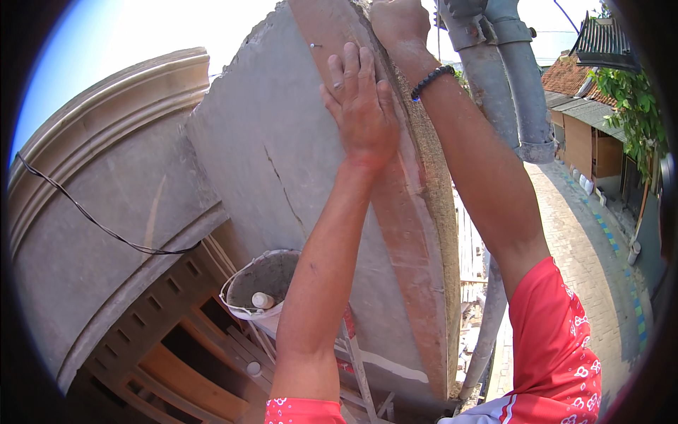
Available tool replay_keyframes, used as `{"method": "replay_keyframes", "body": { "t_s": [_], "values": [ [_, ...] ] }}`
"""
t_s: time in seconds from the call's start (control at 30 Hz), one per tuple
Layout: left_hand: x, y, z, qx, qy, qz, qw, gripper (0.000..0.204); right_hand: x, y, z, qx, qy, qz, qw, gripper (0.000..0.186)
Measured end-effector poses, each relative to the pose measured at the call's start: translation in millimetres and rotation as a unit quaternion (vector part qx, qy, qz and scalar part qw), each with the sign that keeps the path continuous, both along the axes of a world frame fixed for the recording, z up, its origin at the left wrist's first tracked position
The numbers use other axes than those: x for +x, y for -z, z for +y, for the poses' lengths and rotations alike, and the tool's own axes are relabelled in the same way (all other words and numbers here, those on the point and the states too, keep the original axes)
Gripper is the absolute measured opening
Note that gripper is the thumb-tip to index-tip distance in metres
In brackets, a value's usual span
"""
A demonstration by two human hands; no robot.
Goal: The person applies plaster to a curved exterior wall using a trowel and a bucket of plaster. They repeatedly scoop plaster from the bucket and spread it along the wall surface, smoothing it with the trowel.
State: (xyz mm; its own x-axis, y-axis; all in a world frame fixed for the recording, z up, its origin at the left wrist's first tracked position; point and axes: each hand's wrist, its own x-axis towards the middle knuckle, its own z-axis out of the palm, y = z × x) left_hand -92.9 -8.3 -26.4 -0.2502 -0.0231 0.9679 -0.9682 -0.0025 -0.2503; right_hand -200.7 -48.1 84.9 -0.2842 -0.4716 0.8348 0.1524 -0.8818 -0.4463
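My left hand (364, 113) lies flat with its fingers stretched out on a long reddish-brown board (406, 261). The board runs along the edge of a grey plastered wall (247, 134), and a nail (315, 46) sticks out of it near the top. Higher up, at the rough sandy edge face (441, 205) of the wall, my right hand (401, 25) is curled closed. Whatever its fingers grip is hidden by the hand and the picture's upper rim. A dark beaded bracelet (432, 81) circles the right wrist.
A mortar-stained bucket (247, 272) holding a white cylindrical object hangs or stands left of my left forearm, beside a ladder (361, 374). Grey scaffold-like pipes (522, 92) rise at the right. A black cable (99, 222) crosses the left wall. A paved lane (572, 233) lies far below.
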Motion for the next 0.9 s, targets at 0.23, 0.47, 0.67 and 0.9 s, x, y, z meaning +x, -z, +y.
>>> {"method": "replay_keyframes", "body": {
  "t_s": [0.23,0.47,0.67,0.9],
  "values": [
    [-0.3,1.7,0.4,-0.010,0.014,-0.001,1.000,0.048,-0.2,-12.4,12.4,-0.018,0.012,0.022,1.000,0.056],
    [5.1,3.3,-0.6,-0.015,0.001,-0.009,1.000,0.047,5.4,-18.6,18.1,-0.029,0.011,0.034,0.999,0.055],
    [0.2,0.6,-2.6,-0.030,0.011,-0.017,0.999,0.048,-3.0,-28.5,30.8,-0.043,0.016,0.040,0.998,0.055],
    [-16.5,-9.3,19.5,0.004,0.095,-0.022,0.995,0.050,-0.8,-32.8,31.6,-0.053,0.005,0.034,0.998,0.054]
  ]
}}
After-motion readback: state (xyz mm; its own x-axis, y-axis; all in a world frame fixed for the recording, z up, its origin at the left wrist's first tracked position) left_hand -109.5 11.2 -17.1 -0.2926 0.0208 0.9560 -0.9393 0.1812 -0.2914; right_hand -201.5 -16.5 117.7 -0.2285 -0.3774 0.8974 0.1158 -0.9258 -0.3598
